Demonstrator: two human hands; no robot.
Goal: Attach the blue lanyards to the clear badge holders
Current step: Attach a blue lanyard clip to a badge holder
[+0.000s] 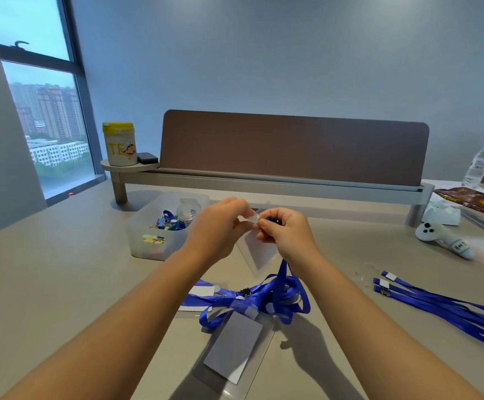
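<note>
Both hands work raised above the tabletop (61,284), so the lanyard strap hangs free and does not snag on the pile below. The left hand (217,226) pinches the top tab of a clear badge holder (259,252), which steadies the slot. The right hand (285,230) is closed on the clip end of a blue lanyard (285,272) and presents it to that tab; the clip itself is mostly hidden by the fingers.

The held badge holder hangs with its long axis near vertical, tab end up, lower edge tilted toward the person. The lanyard strap drops from the right hand to the heap of finished lanyards (252,298). A completed badge holder (235,345) lies flat, long axis running diagonally. Spare lanyards (437,304) lie in parallel at the right, clip ends pointing left.
</note>
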